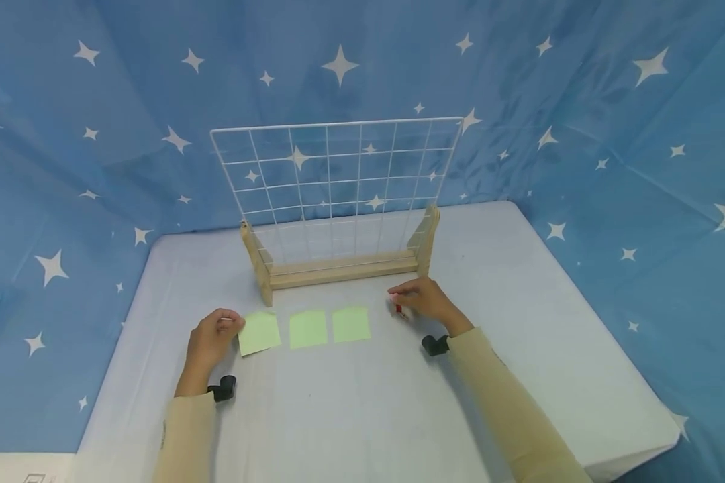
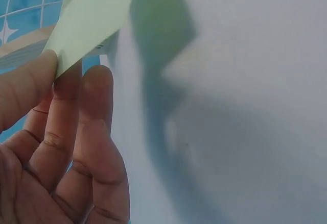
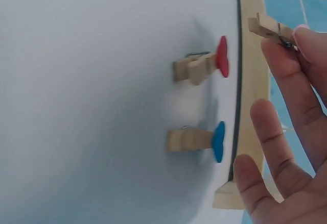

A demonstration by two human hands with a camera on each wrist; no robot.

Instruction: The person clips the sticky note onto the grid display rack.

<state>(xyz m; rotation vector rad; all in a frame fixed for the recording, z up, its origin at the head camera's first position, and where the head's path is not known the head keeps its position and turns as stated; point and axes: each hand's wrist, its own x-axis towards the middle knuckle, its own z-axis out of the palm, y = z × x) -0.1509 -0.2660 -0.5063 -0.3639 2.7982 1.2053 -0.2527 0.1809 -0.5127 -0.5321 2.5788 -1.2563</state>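
Note:
My left hand pinches a corner of the leftmost pale green sticky note between thumb and fingertip; in the left wrist view the note is lifted off the cloth and casts a shadow. Two more green notes, a middle one and a right one, lie in a row beside it. Between thumb and forefinger my right hand holds a small wooden clothespin. Below that hand, a clothespin with a red top and one with a blue top lie on the table.
Behind the notes stands a white wire grid in a wooden base. A white cloth covers the table. Blue star-patterned curtain surrounds the back and sides. A black wrist camera sits at my left wrist.

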